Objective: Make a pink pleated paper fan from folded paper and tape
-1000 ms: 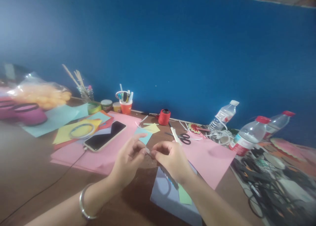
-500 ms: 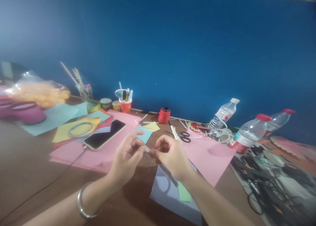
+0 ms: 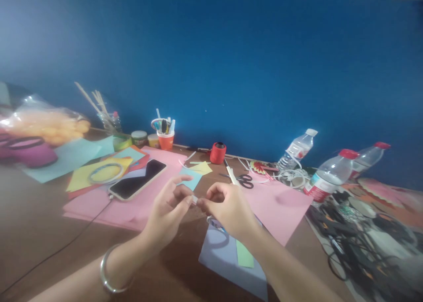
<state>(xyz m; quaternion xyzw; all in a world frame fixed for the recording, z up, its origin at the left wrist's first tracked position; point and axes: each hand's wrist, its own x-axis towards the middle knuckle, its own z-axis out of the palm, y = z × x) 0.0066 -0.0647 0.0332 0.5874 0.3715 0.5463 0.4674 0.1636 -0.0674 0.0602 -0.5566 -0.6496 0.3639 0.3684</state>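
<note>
My left hand (image 3: 172, 205), with a silver bangle on the wrist, pinches one end of a small white strip (image 3: 194, 200) between thumb and forefinger, other fingers loosely bent. Opposite it, my right hand (image 3: 228, 205) has its thumb and curled forefinger closed at the strip's other end. Below the right hand shows part of a white ring with print (image 3: 215, 223), which looks like a tape roll; the hand hides most of it. Under it lie a lavender sheet (image 3: 214, 260) and a green paper piece (image 3: 244, 254). Blue paper (image 3: 189, 178) lies just beyond my fingertips.
Pink sheets (image 3: 95, 211) bear a phone (image 3: 137, 181) with a cable. Scissors (image 3: 246, 181), a white-handled tool (image 3: 231, 173) and a red thread spool (image 3: 218, 153) lie beyond my hands. A pen cup (image 3: 165, 141) stands by the wall. Bottles (image 3: 330, 174) and cords (image 3: 353, 249) are at right.
The view has shifted slightly. Below my right hand, the grey strip-like edge is gone from sight and part of a printed ring now shows. Both hands keep their pinch on the white strip.
</note>
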